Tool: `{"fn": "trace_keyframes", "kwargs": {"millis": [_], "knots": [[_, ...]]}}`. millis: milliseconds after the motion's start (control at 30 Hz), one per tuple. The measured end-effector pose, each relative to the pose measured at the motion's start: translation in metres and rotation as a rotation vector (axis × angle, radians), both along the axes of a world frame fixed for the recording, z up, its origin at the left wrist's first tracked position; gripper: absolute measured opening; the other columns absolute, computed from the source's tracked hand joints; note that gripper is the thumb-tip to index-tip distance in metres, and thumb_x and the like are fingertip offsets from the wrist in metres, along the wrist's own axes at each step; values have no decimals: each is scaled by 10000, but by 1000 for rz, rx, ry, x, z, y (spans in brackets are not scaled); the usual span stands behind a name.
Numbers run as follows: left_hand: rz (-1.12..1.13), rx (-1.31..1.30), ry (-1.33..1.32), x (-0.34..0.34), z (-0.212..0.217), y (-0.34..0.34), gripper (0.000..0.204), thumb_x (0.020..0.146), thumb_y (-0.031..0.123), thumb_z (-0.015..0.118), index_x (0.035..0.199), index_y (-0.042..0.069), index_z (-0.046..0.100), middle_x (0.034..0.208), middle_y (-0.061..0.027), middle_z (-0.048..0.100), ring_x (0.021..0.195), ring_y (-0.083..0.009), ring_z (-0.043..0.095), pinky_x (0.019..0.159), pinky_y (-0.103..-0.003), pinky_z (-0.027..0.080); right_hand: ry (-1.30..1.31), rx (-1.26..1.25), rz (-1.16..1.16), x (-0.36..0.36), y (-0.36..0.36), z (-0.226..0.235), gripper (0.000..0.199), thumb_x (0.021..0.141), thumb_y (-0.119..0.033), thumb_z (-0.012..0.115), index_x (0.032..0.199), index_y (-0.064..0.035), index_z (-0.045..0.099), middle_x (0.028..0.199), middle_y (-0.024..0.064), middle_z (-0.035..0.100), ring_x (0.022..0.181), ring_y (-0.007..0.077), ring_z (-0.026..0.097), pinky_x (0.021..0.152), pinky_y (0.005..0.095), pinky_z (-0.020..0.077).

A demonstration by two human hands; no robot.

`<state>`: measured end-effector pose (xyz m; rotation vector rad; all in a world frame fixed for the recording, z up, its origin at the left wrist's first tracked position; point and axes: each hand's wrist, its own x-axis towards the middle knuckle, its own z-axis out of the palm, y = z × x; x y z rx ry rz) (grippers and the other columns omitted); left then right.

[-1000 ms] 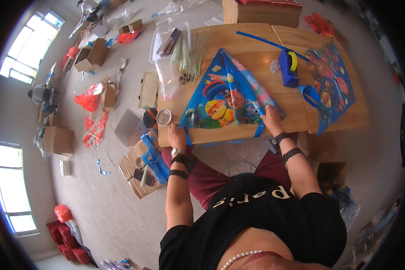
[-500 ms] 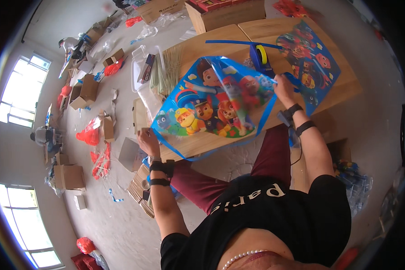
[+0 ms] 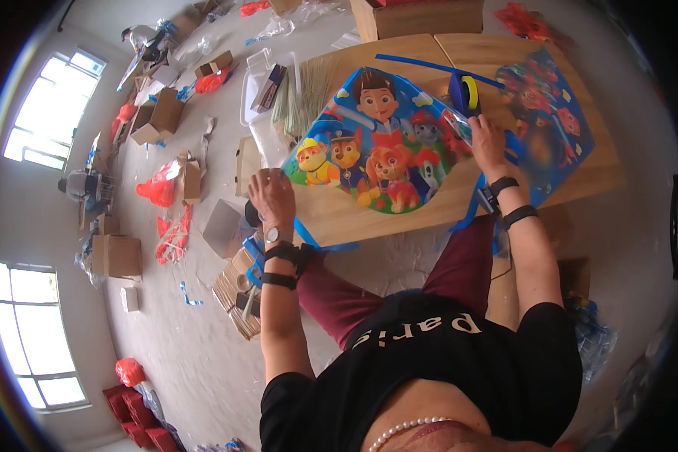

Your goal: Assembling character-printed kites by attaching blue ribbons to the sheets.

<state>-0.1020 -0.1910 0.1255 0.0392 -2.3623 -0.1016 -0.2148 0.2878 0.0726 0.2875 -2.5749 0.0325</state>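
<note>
A diamond-shaped kite (image 3: pixel 388 169) of thin printed plastic, with cartoon figures and a blue border, lies spread over the wooden table. At its left corner is my left hand (image 3: pixel 273 200), fingers bent and closed on the edge. The right corner is pinched by my right hand (image 3: pixel 490 147), beside a tape dispenser (image 3: pixel 459 94) with a yellow core. Blue strips hang from the kite's corners past the table's near edge. A second printed kite (image 3: pixel 546 113) lies on the table to the right of my right hand.
Thin pale sticks (image 3: pixel 294 102) and a clear plastic bin (image 3: pixel 256 87) stand at the table's left end. A blue strip (image 3: pixel 437 68) crosses the wooden table (image 3: pixel 354 226). A cardboard box (image 3: pixel 418 19) stands behind it. Cartons (image 3: pixel 158 120) and red bags (image 3: pixel 158 188) litter the floor.
The kite has gone from tilted and folded over to lying flatter, its printed face fully spread. My left hand has moved up and slightly right; the view has shifted a little.
</note>
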Motion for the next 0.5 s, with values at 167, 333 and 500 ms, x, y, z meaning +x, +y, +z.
{"fn": "trace_keyframes", "kwargs": {"millis": [167,333,500], "knots": [[8,91,-103,20,-44,18,185,783,115,684,960,88,635,1065,-81,599,994,-312,561,858,-458,443,-59,-3,105,12,-54,-33,287,873,-47,556,1152,-97,600,1003,101,581,970,305,603,782,439,481],[30,267,-299,40,-112,53,296,805,145,675,1074,50,594,1153,-137,608,1129,-334,559,971,-466,411,-268,-35,107,56,-95,-61,280,890,-239,680,1119,-95,606,1112,81,592,1076,298,564,885,511,443],[-83,334,-395,65,-139,64,423,829,238,703,1188,45,587,1183,-161,596,1127,-354,548,994,-494,385,-288,-156,429,99,-145,-86,455,940,-357,635,1278,-53,606,1292,130,578,1203,325,525,1034,491,394]]}}
